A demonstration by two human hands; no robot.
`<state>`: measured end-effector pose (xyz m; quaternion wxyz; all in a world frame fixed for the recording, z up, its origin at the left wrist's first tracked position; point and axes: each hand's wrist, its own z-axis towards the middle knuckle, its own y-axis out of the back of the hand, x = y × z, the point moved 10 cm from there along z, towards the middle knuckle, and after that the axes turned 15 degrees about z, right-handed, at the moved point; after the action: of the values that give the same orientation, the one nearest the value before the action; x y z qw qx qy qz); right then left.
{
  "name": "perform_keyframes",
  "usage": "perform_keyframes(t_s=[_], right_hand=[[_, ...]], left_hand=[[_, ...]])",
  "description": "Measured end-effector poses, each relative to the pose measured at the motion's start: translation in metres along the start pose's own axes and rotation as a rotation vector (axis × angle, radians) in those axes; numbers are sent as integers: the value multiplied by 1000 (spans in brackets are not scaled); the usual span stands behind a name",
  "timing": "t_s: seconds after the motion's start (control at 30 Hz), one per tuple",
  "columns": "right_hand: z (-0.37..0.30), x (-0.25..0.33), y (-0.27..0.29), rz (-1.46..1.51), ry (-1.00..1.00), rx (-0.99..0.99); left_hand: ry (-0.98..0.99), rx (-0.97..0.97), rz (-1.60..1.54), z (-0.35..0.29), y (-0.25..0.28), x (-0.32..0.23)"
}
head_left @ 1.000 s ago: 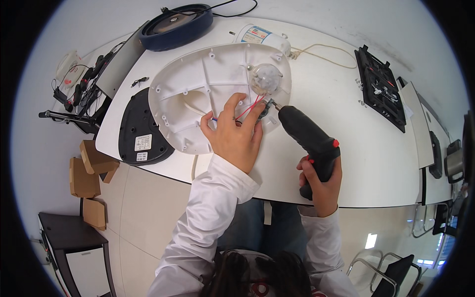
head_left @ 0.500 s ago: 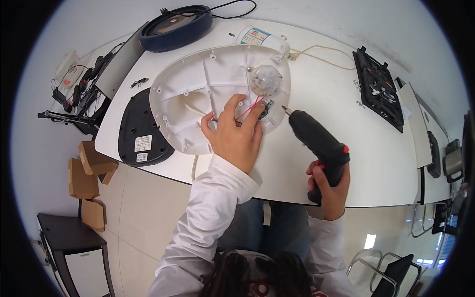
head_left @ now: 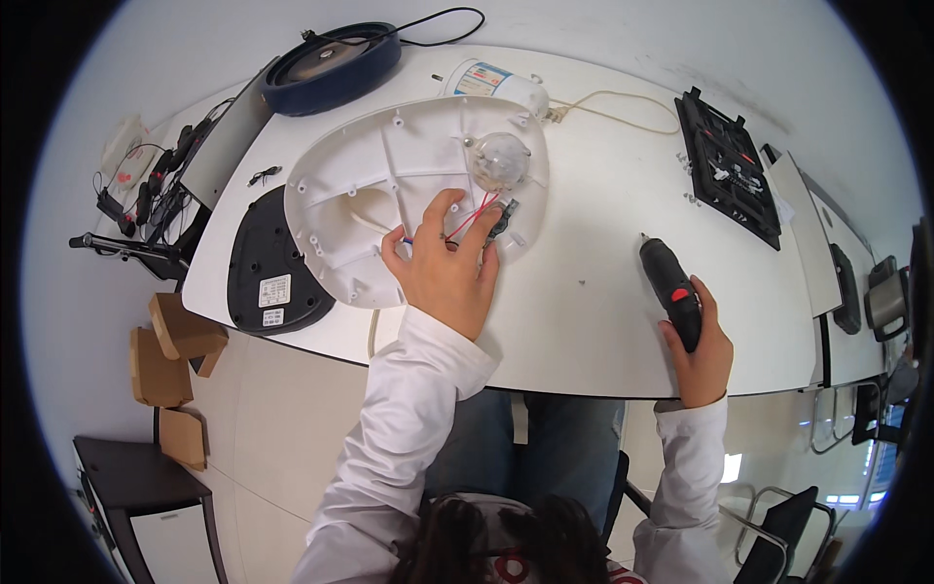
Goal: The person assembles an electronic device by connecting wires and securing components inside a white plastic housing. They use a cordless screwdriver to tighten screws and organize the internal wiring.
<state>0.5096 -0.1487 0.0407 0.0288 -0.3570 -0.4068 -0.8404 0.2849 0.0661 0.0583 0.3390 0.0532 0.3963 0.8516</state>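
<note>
A white plastic housing (head_left: 342, 156) lies with its ribbed inside facing up. My left hand (head_left: 446, 273) rests over its near right part, fingers spread and open. The index fingertip touches a small dark part (head_left: 503, 218) beside red wires (head_left: 482, 206). A clear round plastic unit (head_left: 500, 163) sits in the housing just beyond those wires. To the right, my right hand (head_left: 702, 355) is closed round a black cordless screwdriver (head_left: 667, 282) with a red button. Its tip points away from me, close to or on the tabletop. A tiny screw-like piece (head_left: 582, 282) lies between the hands.
A black base cover (head_left: 272, 255) lies left of the housing. Behind stand a white cylindrical motor (head_left: 506, 90) with a cable and a round blue tub (head_left: 336, 68). An open black tool case (head_left: 730, 170), with small screws beside it, lies at the right. Cardboard boxes (head_left: 161, 365) are on the floor.
My right hand has moved right with the screwdriver, away from the housing, and the tool is lower. A tiny piece now shows on the table. My left hand stays on the housing.
</note>
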Motion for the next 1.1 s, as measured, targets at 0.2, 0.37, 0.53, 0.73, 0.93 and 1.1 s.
perform_keyframes(t_s=[0.2, 0.37, 0.53, 0.73, 0.93, 1.1], right_hand=[[-1, 7, -20, -286, -21, 165], [-8, 35, -24, -313, 207, 29], [-1, 106, -52, 39, 361, 28], [34, 119, -123, 268, 330, 133], [39, 117, -153, 254, 275, 204], [33, 125, -159, 260, 321, 241]], left_hand=[[-6, -23, 16, -1, 2, 2], [-40, 0, 12, -2, -2, 1], [-44, -8, 4, -2, -3, -1], [-34, -32, -1, -3, -3, 3], [-15, -28, -7, -2, -2, 5], [-16, -24, -5, -2, -2, 5]])
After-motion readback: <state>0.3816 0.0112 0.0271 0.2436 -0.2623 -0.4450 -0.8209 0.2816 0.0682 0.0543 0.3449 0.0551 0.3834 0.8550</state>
